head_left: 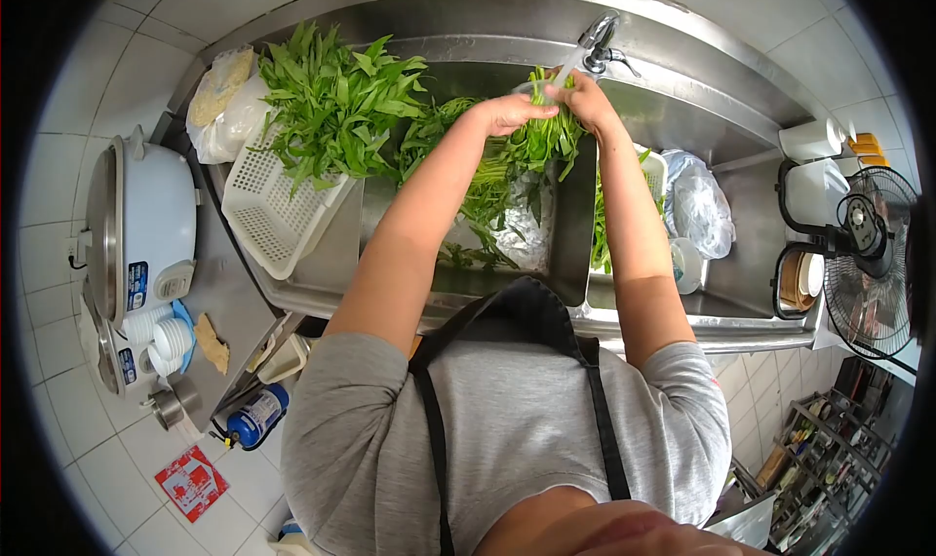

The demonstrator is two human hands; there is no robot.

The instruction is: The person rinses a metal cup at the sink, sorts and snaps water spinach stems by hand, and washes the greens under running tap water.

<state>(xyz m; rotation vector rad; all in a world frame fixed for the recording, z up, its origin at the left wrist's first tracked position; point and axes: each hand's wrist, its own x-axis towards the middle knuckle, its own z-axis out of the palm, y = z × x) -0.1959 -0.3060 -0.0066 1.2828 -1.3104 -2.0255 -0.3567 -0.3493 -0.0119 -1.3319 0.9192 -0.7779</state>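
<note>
My left hand [515,115] and my right hand [584,102] are both closed around a bunch of water spinach [548,144], with the stems up and the leaves hanging down. Water from the tap [601,32] runs onto the stems between my hands. Below them, more loose water spinach [490,197] lies in the water of the left sink basin [570,239]. A large leafy pile of greens [327,103] rests to the left, partly over a white perforated basket [283,210].
In the right basin are another basket [654,173] with greens, a clear plastic bag [700,205] and a plastic tub [686,266]. A fan [863,220] stands at far right. Large cookers [156,230] and stacked white bowls [172,339] are at left.
</note>
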